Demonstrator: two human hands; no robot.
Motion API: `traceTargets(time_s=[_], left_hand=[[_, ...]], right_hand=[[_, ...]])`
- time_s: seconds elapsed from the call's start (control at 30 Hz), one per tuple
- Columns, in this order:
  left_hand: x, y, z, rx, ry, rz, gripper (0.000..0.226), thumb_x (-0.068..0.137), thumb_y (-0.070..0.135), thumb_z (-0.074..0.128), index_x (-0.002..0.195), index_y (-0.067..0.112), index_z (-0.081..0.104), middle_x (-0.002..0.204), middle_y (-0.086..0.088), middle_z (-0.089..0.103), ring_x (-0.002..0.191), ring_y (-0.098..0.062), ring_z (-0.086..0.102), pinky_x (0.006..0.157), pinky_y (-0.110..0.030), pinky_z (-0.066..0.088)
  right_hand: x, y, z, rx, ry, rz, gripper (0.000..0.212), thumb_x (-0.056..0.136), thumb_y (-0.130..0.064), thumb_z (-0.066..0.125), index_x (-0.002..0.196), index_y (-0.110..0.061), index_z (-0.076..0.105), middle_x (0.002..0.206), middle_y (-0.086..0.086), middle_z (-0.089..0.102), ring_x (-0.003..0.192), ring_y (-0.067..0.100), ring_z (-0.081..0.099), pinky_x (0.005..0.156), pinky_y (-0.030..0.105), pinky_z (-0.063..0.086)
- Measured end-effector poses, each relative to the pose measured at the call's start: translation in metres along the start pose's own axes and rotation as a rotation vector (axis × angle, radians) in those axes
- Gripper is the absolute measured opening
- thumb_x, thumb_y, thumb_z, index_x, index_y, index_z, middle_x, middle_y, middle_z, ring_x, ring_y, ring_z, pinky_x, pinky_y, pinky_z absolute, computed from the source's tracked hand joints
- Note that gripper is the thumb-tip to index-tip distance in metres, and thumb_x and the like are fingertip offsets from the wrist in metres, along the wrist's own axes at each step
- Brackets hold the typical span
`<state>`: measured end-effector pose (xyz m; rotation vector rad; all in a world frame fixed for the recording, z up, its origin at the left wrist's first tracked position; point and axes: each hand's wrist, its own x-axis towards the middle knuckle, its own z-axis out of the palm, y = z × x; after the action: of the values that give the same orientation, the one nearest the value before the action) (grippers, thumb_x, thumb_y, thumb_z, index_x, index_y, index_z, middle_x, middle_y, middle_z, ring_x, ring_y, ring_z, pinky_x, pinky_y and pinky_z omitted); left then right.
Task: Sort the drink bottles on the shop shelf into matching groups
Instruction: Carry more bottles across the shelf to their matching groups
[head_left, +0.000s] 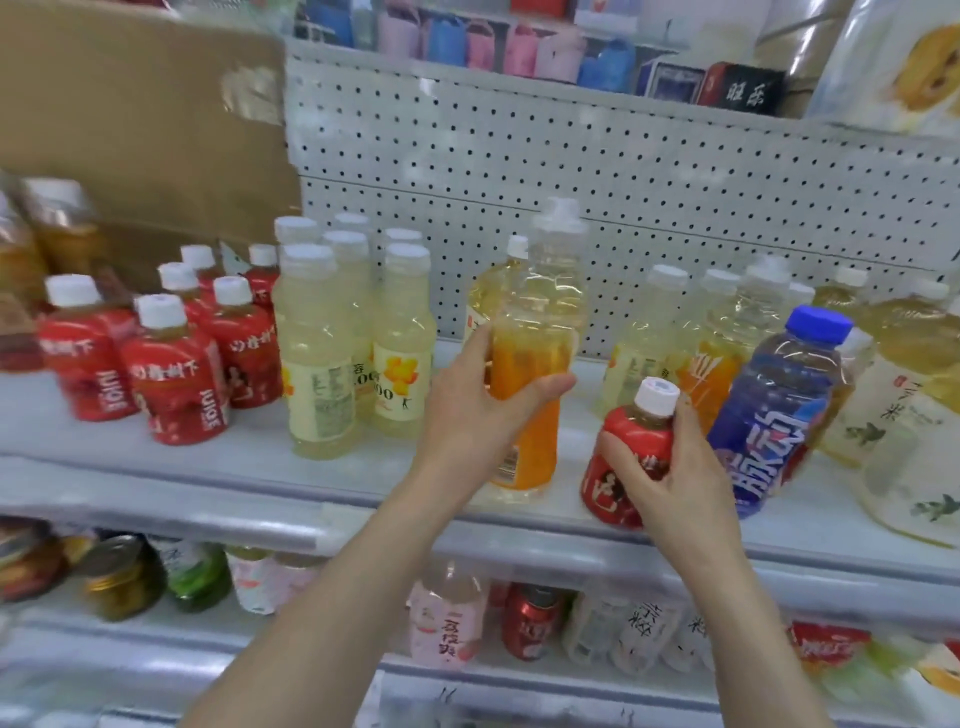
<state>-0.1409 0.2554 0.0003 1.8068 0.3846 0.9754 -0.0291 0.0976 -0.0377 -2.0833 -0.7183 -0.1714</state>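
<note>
Left grip (470, 415) was wrapped round the middle of the upright orange bottle (535, 447) at the shelf (363, 467) front; whether its base touched the shelf could not be told. Right grip (675, 467) was wrapped round the red bottle (634, 431), just right of the orange one and beside the blue bottle (774, 415). Fingers hid part of the red label, a yellow bottle (485, 296) behind the orange one was mostly covered, and the far-left bottles were blurred and cut off.

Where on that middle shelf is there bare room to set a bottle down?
Bare shelf lies between the pale yellow bottles and the orange bottle in the left hand, plus the front strip before the red bottles. Crowded around the blue bottle.
</note>
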Motion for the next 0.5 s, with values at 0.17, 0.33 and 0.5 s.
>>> traceTargets(time_s=[0.17,0.33,0.5], left_hand=[[-0.028,-0.003,-0.078,-0.054,0.086,-0.014,0.038,0.074,0.059,0.072,0.104,0.038,0.061,0.09,0.021,0.071,0.081,0.007,0.066,0.065,-0.008,0.049],[-0.047,-0.017,-0.16,-0.018,0.205,-0.015,0.03,0.079,0.05,0.069,0.105,0.034,0.063,0.09,0.019,0.071,0.082,0.001,0.067,0.067,-0.011,0.049],[-0.059,-0.043,-0.238,0.095,0.37,-0.071,0.038,0.075,0.061,0.07,0.105,0.038,0.064,0.096,0.022,0.07,0.089,0.001,0.066,0.073,-0.02,0.053]], right_hand=[[-0.01,-0.043,0.018,0.221,0.037,-0.049,0.054,0.078,-0.063,0.064,0.123,-0.037,0.049,0.113,-0.009,0.062,0.104,0.012,0.062,0.091,0.034,0.046],[-0.029,-0.114,0.064,0.412,-0.11,-0.146,0.038,0.077,-0.061,0.073,0.106,-0.048,0.052,0.099,-0.027,0.067,0.093,-0.008,0.064,0.078,0.02,0.049],[-0.046,-0.172,0.132,0.337,-0.183,-0.327,0.055,0.071,-0.068,0.065,0.116,-0.036,0.056,0.109,-0.011,0.06,0.101,0.0,0.059,0.087,0.023,0.049]])
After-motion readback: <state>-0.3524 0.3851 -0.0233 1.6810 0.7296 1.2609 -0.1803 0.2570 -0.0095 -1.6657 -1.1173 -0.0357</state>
